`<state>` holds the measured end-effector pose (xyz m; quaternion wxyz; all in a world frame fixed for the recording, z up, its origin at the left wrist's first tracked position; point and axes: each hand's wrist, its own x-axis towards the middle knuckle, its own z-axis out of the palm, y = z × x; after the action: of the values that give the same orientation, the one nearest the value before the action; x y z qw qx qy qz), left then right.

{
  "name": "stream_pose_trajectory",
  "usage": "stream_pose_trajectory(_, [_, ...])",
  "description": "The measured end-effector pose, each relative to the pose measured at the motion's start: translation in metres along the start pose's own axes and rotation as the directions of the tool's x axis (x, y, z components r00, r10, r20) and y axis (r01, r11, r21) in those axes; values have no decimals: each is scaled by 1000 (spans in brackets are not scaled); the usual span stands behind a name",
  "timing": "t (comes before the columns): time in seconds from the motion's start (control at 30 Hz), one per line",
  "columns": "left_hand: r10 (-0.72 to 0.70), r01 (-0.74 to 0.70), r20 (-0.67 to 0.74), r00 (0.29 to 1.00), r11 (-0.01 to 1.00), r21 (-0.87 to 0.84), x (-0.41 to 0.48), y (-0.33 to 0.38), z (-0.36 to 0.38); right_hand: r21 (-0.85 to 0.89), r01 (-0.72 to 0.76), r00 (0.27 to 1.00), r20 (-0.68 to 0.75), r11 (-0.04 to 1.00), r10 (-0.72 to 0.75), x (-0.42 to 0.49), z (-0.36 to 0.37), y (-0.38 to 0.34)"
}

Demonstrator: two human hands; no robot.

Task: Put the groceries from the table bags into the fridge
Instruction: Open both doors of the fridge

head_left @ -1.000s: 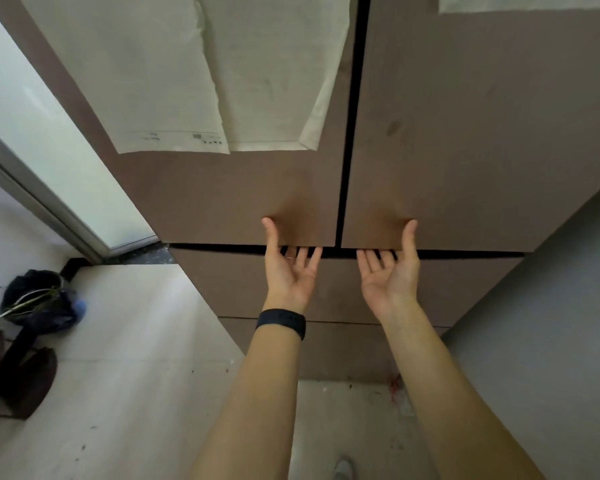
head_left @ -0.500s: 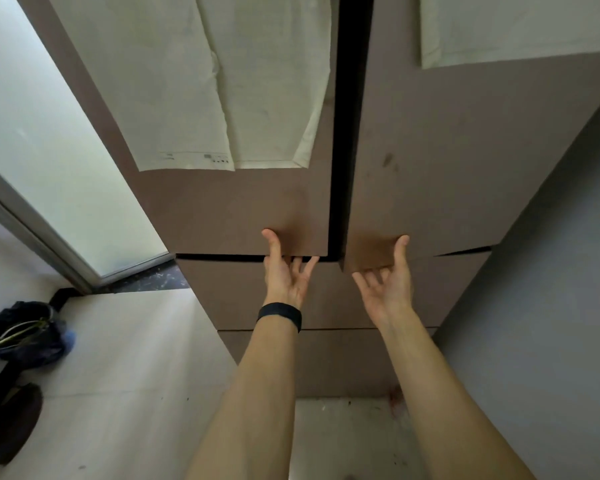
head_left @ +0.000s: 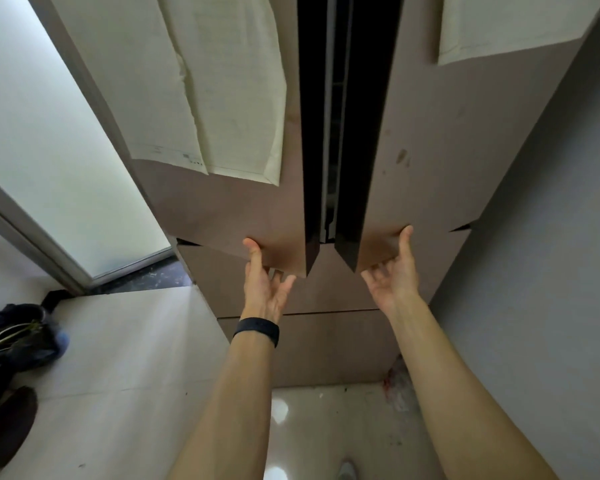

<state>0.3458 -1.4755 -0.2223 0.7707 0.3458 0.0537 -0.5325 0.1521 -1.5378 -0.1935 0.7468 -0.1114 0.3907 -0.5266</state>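
Head view: the fridge (head_left: 326, 344) stands straight ahead beside a grey wall (head_left: 541, 271) — matte brown, with pale film sheets (head_left: 222, 81) on its upper doors, which are ajar with a dark gap between them. The left hand (head_left: 265, 282) grips the bottom edge of the left door (head_left: 229, 216) — thumb on the front, fingers underneath. The right hand (head_left: 392, 275) holds the right door (head_left: 430, 150) likewise.

Nothing legible; blurred print on paper sheet (head_left: 132, 81) on fridge door (head_left: 222, 209)

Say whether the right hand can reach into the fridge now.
Probably not yet. The right hand grips the right door by its lower edge, the left hand grips the left door, and the gap between them looks too narrow for an arm.
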Motion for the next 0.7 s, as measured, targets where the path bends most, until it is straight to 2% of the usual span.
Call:
stream_pose_trajectory(0.2, [-5,5,0,1000,996,87,-25,13,-7,-58,57,998,-22,997,-58,-11,-14,-2])
stream_pose_trajectory(0.3, [9,-15,30,1000,973,232,-39,26,-17,-121,39,999,-28,992,-43,-17,-22,-1])
stream_pose_trajectory(0.37, [116,-92,-36,993,912,401,-51,35,-20,-161,-3,999,-35,987,-3,-33,-32,9])
stream_pose_trajectory(0.43, [384,-242,-123,915,768,593,-64,42,-19,-233,-70,996,-71,970,55,-63,-42,32])
stream_pose_trajectory(0.47, [518,-339,-86,851,667,663,-74,46,-14,-305,-91,995,-71,948,72,-80,-44,42])
stream_pose_trajectory(0.53, [687,-541,152,710,395,743,-92,53,-2,-483,-47,998,11,875,60,-105,-38,55])
stream_pose_trajectory(0.63, [714,-678,505,484,-58,733,-108,64,16,-617,183,974,222,765,-54,-120,-5,50])
stream_pose_trajectory(0.7, [650,-707,662,374,-262,657,-114,68,29,-626,328,935,324,707,-146,-123,21,41])
